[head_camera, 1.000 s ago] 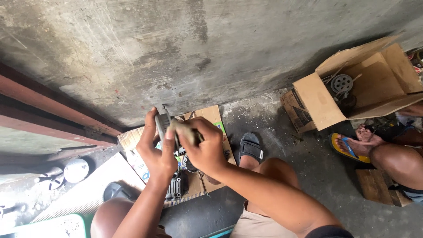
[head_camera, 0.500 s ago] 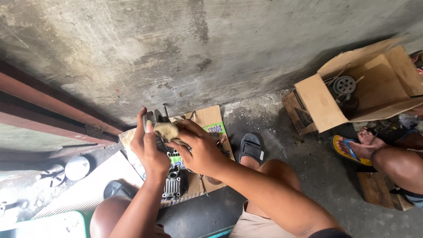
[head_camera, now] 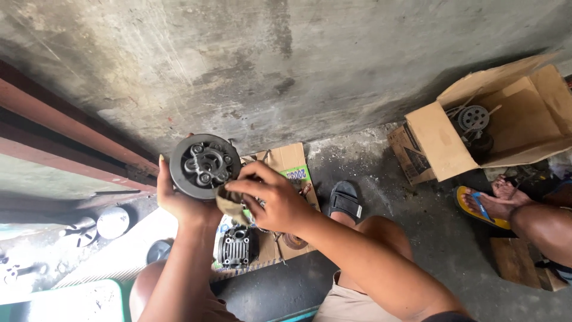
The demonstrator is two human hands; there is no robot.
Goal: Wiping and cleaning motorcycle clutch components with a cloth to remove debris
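Observation:
My left hand [head_camera: 182, 203] holds up a round dark metal engine part [head_camera: 204, 165], its face with several bolt holes turned toward me. My right hand [head_camera: 271, 203] pinches a small dirty tan rag [head_camera: 231, 204] against the part's lower right edge. Below the hands, a finned grey metal engine piece [head_camera: 236, 245] lies on flattened cardboard [head_camera: 286, 161] on the concrete floor.
A rough concrete wall [head_camera: 268, 59] rises ahead. An open cardboard box [head_camera: 488, 119] with a toothed wheel [head_camera: 473, 117] stands at the right. Another person's foot in a yellow flip-flop [head_camera: 482, 206] rests nearby. My black sandal [head_camera: 344, 200] and a round metal cap [head_camera: 112, 222] sit on the floor.
My left hand has turned the round part from edge-on to face-on and raised it slightly. My right hand has shifted the rag down to the part's lower edge.

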